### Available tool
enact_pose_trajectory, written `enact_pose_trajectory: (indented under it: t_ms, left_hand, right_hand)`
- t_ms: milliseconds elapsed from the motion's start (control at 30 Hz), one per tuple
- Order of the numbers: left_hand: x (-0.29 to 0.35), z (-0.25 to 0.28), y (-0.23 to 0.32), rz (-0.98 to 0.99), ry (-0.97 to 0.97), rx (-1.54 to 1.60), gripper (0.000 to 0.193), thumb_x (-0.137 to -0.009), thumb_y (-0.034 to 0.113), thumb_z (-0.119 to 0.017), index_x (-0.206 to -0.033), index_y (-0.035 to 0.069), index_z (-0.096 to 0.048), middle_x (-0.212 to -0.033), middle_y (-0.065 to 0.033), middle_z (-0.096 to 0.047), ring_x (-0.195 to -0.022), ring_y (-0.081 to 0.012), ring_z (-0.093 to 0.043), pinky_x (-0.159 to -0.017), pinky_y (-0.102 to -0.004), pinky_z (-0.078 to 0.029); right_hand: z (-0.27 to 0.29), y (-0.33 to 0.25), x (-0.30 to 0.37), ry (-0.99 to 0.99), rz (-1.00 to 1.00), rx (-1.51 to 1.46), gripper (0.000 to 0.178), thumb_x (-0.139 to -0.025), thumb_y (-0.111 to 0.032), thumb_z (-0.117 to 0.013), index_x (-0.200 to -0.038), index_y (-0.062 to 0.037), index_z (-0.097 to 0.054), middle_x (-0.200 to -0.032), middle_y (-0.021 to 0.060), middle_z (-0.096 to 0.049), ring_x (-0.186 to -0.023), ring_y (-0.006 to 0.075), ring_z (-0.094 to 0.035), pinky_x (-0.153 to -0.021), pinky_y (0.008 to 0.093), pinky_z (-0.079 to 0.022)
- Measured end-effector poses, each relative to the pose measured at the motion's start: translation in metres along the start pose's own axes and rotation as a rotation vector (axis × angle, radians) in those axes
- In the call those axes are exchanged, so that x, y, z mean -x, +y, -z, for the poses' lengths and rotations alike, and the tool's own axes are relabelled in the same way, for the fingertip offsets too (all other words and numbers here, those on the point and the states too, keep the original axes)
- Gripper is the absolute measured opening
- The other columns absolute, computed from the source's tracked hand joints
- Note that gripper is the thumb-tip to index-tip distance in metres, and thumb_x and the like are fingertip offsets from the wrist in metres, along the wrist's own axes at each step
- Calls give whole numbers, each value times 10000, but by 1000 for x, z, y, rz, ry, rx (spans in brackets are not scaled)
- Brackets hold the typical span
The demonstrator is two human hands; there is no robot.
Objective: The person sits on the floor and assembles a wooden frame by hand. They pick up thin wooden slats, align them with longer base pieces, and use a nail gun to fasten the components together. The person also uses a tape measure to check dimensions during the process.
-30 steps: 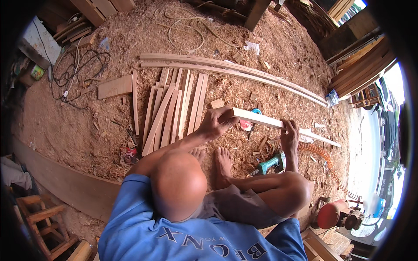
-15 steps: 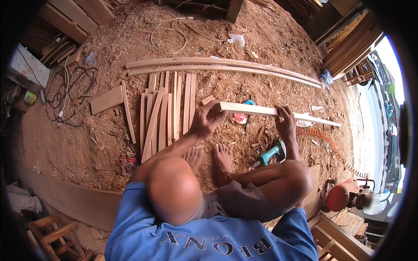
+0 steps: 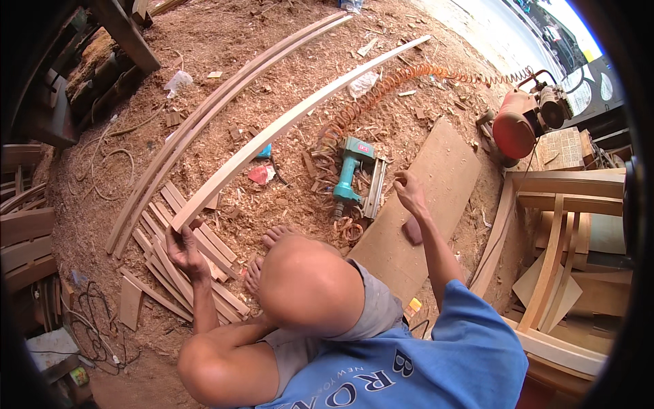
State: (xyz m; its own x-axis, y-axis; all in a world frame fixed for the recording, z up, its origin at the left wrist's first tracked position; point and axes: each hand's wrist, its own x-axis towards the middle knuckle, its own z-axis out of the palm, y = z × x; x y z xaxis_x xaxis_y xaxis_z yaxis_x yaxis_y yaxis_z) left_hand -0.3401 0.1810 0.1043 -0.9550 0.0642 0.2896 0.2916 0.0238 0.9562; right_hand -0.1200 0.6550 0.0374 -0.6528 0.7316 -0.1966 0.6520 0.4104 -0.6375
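My left hand (image 3: 187, 251) grips the near end of a long pale wooden strip (image 3: 272, 129), which slants away to the far right. Below and beside that hand lies a bundle of shorter wooden strips (image 3: 180, 276) on the shavings. My right hand (image 3: 410, 192) is off the strip, over a wide brown board (image 3: 443, 160). Its fingers are curled together; whether anything is in them is hidden. Left of it lies a teal nail gun (image 3: 349, 174) with a metal magazine. A dark reddish block (image 3: 412, 231) sits on the board below my right hand.
Two long strips (image 3: 204, 112) lie beyond the held one. An orange coiled hose (image 3: 381, 85) runs from near the nail gun to a red compressor (image 3: 516, 126). Wooden frames (image 3: 558, 255) stand at the right. Cables (image 3: 95, 313) tangle at the lower left.
The view has turned to the right. My right hand has let go of the wooden strip and moved over the brown board. My left hand still holds the strip's end.
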Motion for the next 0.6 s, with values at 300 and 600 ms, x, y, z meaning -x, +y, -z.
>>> enact_pose_trajectory:
  t_ms: [300, 600]
  left_hand:
    - [-4, 12, 5, 35, -91, 75, 331, -937, 128, -609, -1223, -35, -570, -1108, -135, -673, -1010, -227, -659, -986, -373, -468]
    - [-4, 16, 26, 118, -192, 113, 559, -798, 140, -636, -1315, -28, -505, -1125, -145, -684, -1080, -215, -629, -1014, -370, -446]
  right_hand:
    - [-89, -26, -36, 4, -13, 69, 451, -869, -362, -696, -1095, 26, -651, -1014, 192, -708, -933, 286, -688, -832, 388, -519]
    - [-131, -40, -62, -145, -303, -355, 826, -679, -125, -845, -1313, 8, -332, -1084, 172, -584, -833, 241, -613, -605, 381, -513]
